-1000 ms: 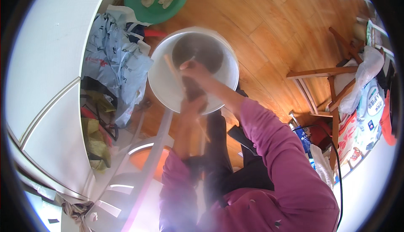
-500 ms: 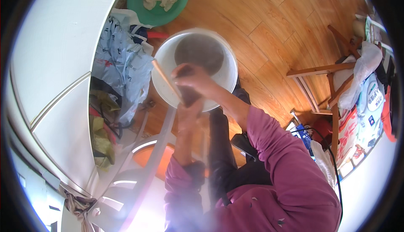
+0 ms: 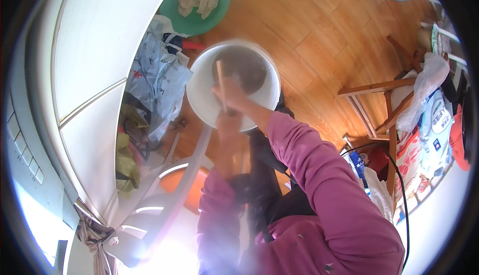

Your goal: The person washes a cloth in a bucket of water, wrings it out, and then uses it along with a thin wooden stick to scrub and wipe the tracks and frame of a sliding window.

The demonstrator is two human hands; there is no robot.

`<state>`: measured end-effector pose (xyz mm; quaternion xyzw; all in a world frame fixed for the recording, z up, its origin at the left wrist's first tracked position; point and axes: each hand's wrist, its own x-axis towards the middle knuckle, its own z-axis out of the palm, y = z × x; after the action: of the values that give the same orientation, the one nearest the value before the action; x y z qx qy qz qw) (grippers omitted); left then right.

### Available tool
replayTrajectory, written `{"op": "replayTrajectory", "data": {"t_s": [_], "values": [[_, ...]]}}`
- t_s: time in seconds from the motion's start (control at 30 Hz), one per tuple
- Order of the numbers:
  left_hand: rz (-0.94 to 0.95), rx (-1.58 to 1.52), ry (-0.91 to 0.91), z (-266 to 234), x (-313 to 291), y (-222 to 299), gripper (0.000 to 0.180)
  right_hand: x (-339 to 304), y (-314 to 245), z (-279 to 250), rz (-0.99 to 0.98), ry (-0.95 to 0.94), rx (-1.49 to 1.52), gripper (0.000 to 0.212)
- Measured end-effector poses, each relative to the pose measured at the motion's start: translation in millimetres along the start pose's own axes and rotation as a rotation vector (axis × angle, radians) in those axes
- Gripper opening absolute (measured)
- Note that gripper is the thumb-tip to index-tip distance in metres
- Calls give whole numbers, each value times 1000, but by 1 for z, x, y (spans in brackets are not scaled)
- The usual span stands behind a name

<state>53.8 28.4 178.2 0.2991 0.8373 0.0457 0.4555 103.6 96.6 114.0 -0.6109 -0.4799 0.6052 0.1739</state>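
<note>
A pale wooden stick [image 3: 221, 73] points up over the mouth of a white bucket [image 3: 200, 68]. Around the stick's lower end, my left hand [image 3: 229, 121] is closed, though blur softens its fingers. My right hand [image 3: 232, 93] is closed just above it, beside the stick and partly behind it. What the right fingers hold, if anything, is hidden. Between the two hands is a dark patch I cannot identify. Dark greyish contents [image 3: 247, 68] lie at the bottom of the bucket, which stands on the floor in front of my legs.
A green basin [image 3: 172, 10] holding a pale cloth [image 3: 198, 0] sits beyond the bucket. Plastic bags [image 3: 159, 70] lie beside the white cabinet [image 3: 100, 40] on the left. Wooden chair parts [image 3: 376, 86] and more bags [image 3: 434, 120] are at right. An orange round seat [image 3: 179, 182] is near my left arm.
The stick has swung from leaning left to nearly upright in the picture. My right hand has moved slightly to the right and down, closer to the left. The view has shifted a little.
</note>
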Motion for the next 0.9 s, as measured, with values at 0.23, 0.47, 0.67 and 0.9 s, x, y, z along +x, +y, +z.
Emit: {"op": "replayTrajectory", "data": {"t_s": [0.23,0.47,0.67,0.9], "values": [[-212,-309,-159,-40,-15,-26,47,-26,-9,-49,304,-246,602,37],[20,-1266,-457,-74,-79,10,32,-76,-34,-114,160,-347,837,48],[-55,-1252,-299,-92,-143,20,29,-111,-60,-141,172,-94,979,51],[228,-1068,-170,-142,-223,-3,21,-184,-118,-166,-106,-262,1243,37]]}}
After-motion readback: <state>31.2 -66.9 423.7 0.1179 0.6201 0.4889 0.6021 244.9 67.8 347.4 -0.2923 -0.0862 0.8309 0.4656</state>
